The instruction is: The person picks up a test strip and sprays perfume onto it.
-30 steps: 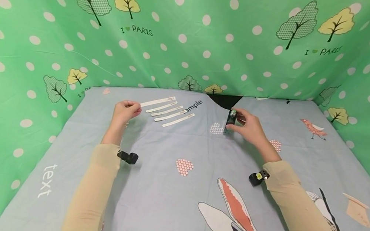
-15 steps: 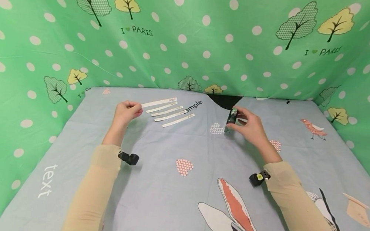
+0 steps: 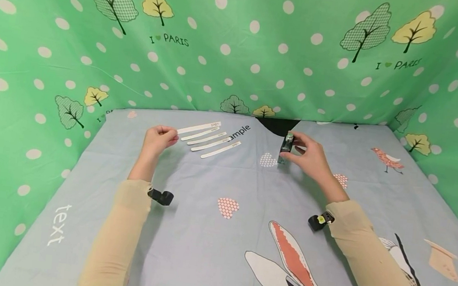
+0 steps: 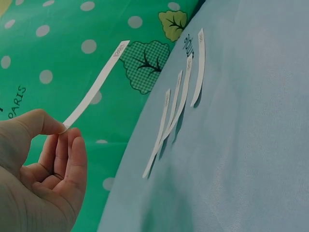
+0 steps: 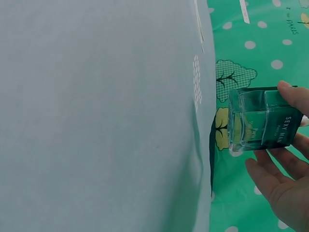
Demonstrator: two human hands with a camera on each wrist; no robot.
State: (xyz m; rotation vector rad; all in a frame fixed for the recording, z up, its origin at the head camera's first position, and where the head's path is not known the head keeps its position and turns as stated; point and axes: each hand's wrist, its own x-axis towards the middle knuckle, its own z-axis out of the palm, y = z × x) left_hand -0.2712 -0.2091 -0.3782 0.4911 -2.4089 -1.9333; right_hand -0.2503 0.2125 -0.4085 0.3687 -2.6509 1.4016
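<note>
Between thumb and fingertips, my left hand (image 3: 157,140) pinches one end of a white perfume test strip (image 4: 96,87). The strip's printed far end points away to the right, raised above the cloth. Several similar paper strips (image 3: 221,149) lie fanned side by side on the cloth, just right of that hand. On the right, my right hand (image 3: 309,156) grips a green glass perfume bottle (image 5: 263,118) with white lettering by its sides, cap end up. In the right wrist view the bottle shows against the curtain, apart from the cloth. Part of the bottle is hidden by the thumb and fingers.
A grey-blue printed cloth (image 3: 194,241) covers the table. Green dotted curtain (image 3: 232,23) hangs behind it and along both sides. Small black cameras are strapped at both wrists, the left camera (image 3: 161,197) and the right camera (image 3: 317,222).
My left hand has drifted slightly to the right with its strip. The bottle in my right hand is a touch higher, almost in the same spot. The strips on the cloth have not moved.
</note>
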